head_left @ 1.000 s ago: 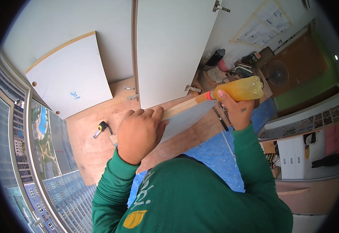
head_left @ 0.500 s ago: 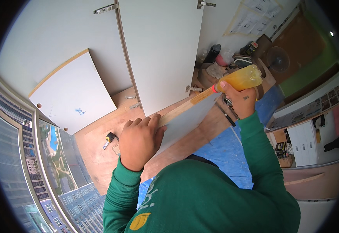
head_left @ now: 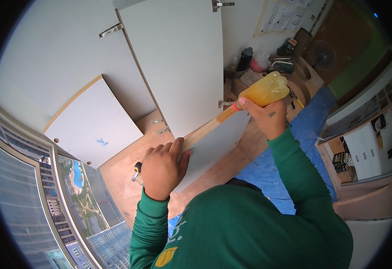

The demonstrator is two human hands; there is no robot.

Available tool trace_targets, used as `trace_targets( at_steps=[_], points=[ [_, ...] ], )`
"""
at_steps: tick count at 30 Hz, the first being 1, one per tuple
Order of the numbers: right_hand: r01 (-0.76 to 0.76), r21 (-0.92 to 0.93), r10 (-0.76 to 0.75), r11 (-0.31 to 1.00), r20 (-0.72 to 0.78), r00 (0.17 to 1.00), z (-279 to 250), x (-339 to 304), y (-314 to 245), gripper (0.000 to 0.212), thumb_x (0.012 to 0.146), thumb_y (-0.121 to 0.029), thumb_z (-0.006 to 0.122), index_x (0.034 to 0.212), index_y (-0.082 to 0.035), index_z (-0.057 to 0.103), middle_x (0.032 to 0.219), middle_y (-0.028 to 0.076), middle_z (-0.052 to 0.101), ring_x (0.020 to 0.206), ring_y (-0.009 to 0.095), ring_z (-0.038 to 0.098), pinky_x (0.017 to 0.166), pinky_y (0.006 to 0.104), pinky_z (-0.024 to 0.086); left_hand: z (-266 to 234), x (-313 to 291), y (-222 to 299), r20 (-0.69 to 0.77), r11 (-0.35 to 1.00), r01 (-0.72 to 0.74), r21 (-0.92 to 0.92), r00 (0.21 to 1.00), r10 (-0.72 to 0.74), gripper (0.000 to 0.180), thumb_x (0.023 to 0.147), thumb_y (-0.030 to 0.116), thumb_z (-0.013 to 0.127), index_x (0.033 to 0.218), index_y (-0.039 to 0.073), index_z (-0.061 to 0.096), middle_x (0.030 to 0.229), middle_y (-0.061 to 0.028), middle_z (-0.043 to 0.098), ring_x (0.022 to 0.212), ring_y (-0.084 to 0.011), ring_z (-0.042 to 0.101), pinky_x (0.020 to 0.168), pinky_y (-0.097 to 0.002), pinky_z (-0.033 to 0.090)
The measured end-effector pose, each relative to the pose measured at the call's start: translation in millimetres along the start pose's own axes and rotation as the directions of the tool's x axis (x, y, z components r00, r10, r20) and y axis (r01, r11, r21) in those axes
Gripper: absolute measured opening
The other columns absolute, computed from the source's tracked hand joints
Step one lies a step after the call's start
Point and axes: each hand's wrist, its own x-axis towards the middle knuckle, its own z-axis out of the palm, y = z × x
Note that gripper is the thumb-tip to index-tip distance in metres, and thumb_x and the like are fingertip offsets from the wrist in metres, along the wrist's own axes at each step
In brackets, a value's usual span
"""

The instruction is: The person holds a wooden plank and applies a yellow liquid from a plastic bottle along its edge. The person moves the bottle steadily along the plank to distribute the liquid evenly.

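My right hand (head_left: pixel 270 117) is wrapped around a clear plastic bottle (head_left: pixel 264 89) of yellow liquid, tilted with its red neck (head_left: pixel 237 106) down at the wooden edge of a pale panel (head_left: pixel 214 152). A darker, wet-looking stretch of that edge lies just below the neck. Whether the neck touches the wood I cannot tell. Toward the near end of the panel, my left hand (head_left: pixel 163 170) grips the same edge, fingers over the far side and thumb on the near face. A tape measure (head_left: pixel 137 168) lies beside my left hand, partly hidden by it.
A tall pale door panel (head_left: pixel 173 62) with metal hinges (head_left: pixel 110 30) stands ahead. Another white panel (head_left: pixel 95 123) leans at the left, near the window (head_left: pixel 16 193). Blue sheeting (head_left: pixel 265 179) covers floor at the right. A black bottle (head_left: pixel 245 58) and tools stand at the back right.
The bottle has moved left along the panel's edge, closer to my left hand. My left hand keeps its grip on the panel. The whole view has shifted slightly.
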Motion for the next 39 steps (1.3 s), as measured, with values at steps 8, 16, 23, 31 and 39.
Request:
trace_targets(
  at_steps=[8, 16, 23, 31, 39],
  points=[
    [0.137, -0.041, -0.138, 0.990, -0.020, 0.990, -5.0, -18.7, 21.3, 0.020, 0.085, -0.015, 0.088, 0.095, -0.001, 0.077, 0.089, 0.011, 0.080, 0.077, 0.019, 0.075, 0.073, 0.0342, 0.059, -0.4, 3.1, -0.5, 0.009, 0.999, -0.036, -0.010, 0.999, 0.036, 0.030, 0.094, 0.030, 0.078, 0.113, 0.008, 0.072, 0.076, -0.0082, 0.071, 0.072, -0.0302, 0.069, 0.068, -0.0421, 0.050],
    [-0.142, 0.335, 0.260, 0.931, -0.341, 0.903, -92.9, -7.0, 81.9, 0.026, 0.092, -0.024, 0.086, 0.102, -0.002, 0.076, 0.091, 0.004, 0.076, 0.075, 0.013, 0.071, 0.069, 0.0278, 0.058, -0.9, 0.9, 3.1, 0.029, 1.000, -0.012, -0.002, 0.999, 0.012, 0.030, 0.093, 0.030, 0.079, 0.114, 0.009, 0.073, 0.079, -0.0090, 0.073, 0.073, -0.0317, 0.070, 0.069, -0.0419, 0.052],
    [-0.285, 0.814, 0.619, 0.506, -0.113, 0.777, -123.5, -63.9, 139.9, 0.037, 0.097, -0.031, 0.081, 0.121, -0.006, 0.067, 0.102, 0.006, 0.073, 0.080, 0.017, 0.070, 0.073, 0.0310, 0.059, -4.0, 1.3, 17.8, 0.060, 1.000, 0.000, 0.026, 0.998, -0.001, 0.030, 0.092, 0.029, 0.079, 0.113, 0.009, 0.073, 0.081, -0.0098, 0.074, 0.072, -0.0324, 0.071, 0.069, -0.0425, 0.053],
    [-0.314, 0.908, 0.678, 0.276, 0.047, 0.734, -153.5, -118.8, 199.4, 0.028, 0.102, -0.022, 0.074, 0.124, -0.007, 0.065, 0.105, 0.005, 0.072, 0.086, 0.017, 0.069, 0.076, 0.0317, 0.061, -3.8, -2.8, 34.6, 0.033, 0.999, 0.013, 0.045, 0.999, -0.014, 0.034, 0.089, 0.030, 0.083, 0.113, 0.007, 0.074, 0.084, -0.0115, 0.074, 0.076, -0.0329, 0.073, 0.072, -0.0421, 0.056],
    [-0.320, 0.909, 0.661, 0.268, 0.068, 0.747, -191.1, -149.3, 220.2, 0.030, 0.103, -0.027, 0.073, 0.126, -0.009, 0.064, 0.104, 0.004, 0.072, 0.084, 0.016, 0.069, 0.073, 0.0318, 0.060, -12.5, -12.2, 40.9, 0.125, 0.991, 0.128, 0.039, 0.983, -0.132, 0.035, 0.087, 0.029, 0.086, 0.105, 0.003, 0.072, 0.082, -0.0145, 0.073, 0.067, -0.0322, 0.072, 0.064, -0.0405, 0.056]
  ],
)
